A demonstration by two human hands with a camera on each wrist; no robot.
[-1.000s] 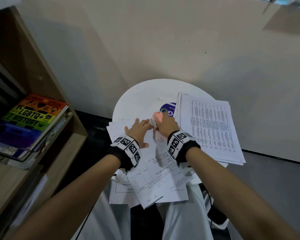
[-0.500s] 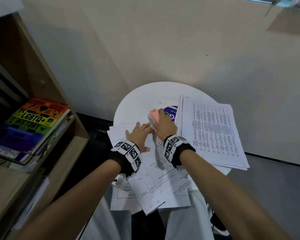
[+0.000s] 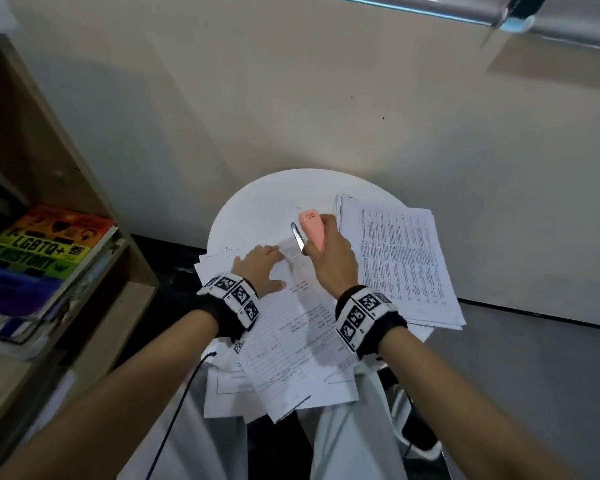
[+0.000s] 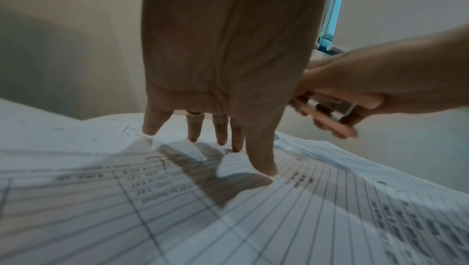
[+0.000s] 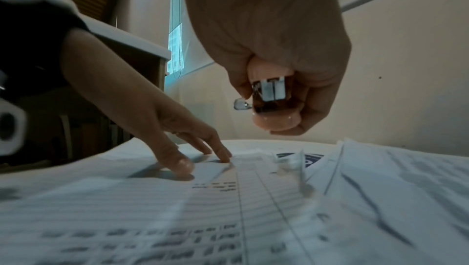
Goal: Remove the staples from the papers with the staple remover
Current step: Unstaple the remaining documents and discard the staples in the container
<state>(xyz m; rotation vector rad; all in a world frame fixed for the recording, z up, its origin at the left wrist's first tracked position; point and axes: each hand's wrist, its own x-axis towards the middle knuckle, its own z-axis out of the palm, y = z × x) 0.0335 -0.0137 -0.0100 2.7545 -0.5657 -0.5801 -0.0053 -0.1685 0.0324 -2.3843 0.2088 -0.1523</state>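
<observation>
Lifted off the sheet now, the pink staple remover sits clear above the papers, where a moment ago it was down at their top edge. Her right hand has it clenched in a fist. Fingers of the left hand lie straight, pressing the papers onto the round white table. Another stack lies to the right.
</observation>
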